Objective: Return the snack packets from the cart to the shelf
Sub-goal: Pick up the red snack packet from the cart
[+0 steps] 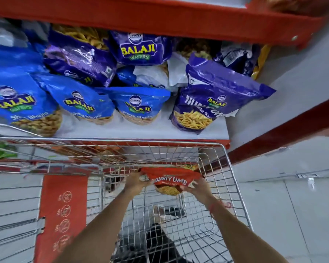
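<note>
Inside the cart (224, 149), below its far rim, left hand (134, 182) and right hand (198, 187) grip opposite edges of the red snack packet (170, 180): probably light, crinkly, crushable; edge grips suit.

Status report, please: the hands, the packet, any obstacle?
Left hand and right hand both grip red Numyums snack packet, inside wire cart. Shelf above crowded with blue and purple packets.

both hands (135, 182) hold red packet (170, 180) inside cart (234, 179).
</note>
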The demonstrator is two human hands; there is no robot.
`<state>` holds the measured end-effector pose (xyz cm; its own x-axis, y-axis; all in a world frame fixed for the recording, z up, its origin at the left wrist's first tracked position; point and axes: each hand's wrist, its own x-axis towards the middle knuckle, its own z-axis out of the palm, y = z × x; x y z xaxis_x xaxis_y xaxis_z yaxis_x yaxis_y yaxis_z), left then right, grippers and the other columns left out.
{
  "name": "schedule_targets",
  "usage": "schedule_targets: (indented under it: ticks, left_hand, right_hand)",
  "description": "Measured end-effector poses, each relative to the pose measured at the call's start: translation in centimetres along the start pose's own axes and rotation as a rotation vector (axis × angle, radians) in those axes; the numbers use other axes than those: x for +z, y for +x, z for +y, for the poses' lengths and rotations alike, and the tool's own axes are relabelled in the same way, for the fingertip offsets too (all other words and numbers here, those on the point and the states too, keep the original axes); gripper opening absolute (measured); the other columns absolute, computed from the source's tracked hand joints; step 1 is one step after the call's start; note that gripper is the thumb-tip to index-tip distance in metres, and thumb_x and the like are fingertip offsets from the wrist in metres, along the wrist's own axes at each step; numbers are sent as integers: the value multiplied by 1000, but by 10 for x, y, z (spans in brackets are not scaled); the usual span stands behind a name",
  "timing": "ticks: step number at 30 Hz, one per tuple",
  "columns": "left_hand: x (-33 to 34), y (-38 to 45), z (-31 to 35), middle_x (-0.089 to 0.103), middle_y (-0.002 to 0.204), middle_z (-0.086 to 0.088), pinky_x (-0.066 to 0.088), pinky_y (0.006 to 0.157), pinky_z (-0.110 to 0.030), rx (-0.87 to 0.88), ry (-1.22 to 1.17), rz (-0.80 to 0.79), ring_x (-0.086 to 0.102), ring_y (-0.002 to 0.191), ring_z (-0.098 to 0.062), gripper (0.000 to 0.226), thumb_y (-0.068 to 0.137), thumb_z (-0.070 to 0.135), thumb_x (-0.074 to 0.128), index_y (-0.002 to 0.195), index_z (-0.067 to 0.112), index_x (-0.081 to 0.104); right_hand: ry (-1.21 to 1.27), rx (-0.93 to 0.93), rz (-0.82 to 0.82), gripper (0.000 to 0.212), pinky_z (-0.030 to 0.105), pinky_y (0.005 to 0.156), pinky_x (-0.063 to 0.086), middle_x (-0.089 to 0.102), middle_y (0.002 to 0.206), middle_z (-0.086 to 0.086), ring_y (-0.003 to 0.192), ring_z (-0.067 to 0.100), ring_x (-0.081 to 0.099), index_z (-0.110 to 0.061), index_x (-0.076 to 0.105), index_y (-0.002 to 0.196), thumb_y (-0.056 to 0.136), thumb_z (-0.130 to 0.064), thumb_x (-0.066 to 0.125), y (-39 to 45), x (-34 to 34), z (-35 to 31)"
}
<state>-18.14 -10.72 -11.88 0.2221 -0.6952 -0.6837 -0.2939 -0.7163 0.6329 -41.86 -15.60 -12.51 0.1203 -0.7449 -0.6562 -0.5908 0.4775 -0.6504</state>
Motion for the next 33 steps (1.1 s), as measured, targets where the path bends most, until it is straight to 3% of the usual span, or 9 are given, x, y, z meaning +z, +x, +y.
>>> schedule_targets:
  ticks: [4,7,12,15,17,21,24,29,33]
  left_hand:
    - [7,0,5,68,115,-21,52,83,-32,2,-215,192,66,97,-23,46,75,26,73,105,-8,66]
    - [3,-12,16,67,112,-14,55,85,-43,2,-353,230,66,89,-22,54,74,34,70,111,-6,64]
    - [-17,-51,33,64,113,-1,50,97,-45,66,-475,258,62,105,-25,48,80,29,69,120,5,61]
    - [-37,-83,49,72,79,19,55,75,-29,190,-572,265,69,76,-9,9,80,24,69,88,28,72]
    - [-51,-104,65,73,73,15,58,59,-27,271,-660,259,70,64,-5,17,82,17,68,74,32,71]
    - [-84,-150,105,78,89,5,59,60,-30,417,-798,199,72,78,-9,14,83,26,66,94,20,73]
    - [-113,-180,140,78,85,10,57,52,-24,568,-840,159,72,77,-4,10,83,28,64,87,26,73]
    - [-167,-227,206,77,93,9,59,69,-43,768,-827,137,72,79,-8,12,82,32,65,89,27,73]
    - [-203,-255,265,76,96,5,57,72,-47,904,-810,146,69,86,-14,13,83,32,64,92,26,71]
  right_hand:
    - [81,88,84,27,49,87,58,71,108,26,99,37,69,3,69,94,84,-22,72,10,9,-6]
    - [224,104,92,28,41,75,62,73,104,24,83,25,75,6,67,96,84,-18,72,5,11,-14]
    - [182,-60,128,46,43,62,53,67,66,17,62,22,53,6,65,70,74,-39,76,-24,-1,-33]
    - [199,-219,191,41,45,62,53,62,54,3,56,18,55,-6,64,57,74,-41,76,-51,-14,-59]
    - [275,-324,173,45,46,64,52,63,58,3,58,19,59,-6,61,55,74,-43,77,-76,-23,-85]
    - [491,-481,126,52,41,66,59,74,82,16,69,25,69,11,68,80,70,-39,77,-133,-41,-145]
    - [552,-604,81,22,41,73,62,80,92,12,84,26,75,-6,78,88,81,-25,71,-174,-56,-194]
    - [614,-787,96,13,23,49,57,80,79,4,64,14,74,-7,77,85,86,-15,67,-225,-86,-273]
    - [650,-918,147,15,29,53,59,80,83,6,67,15,73,-4,76,91,84,-15,68,-249,-111,-335]
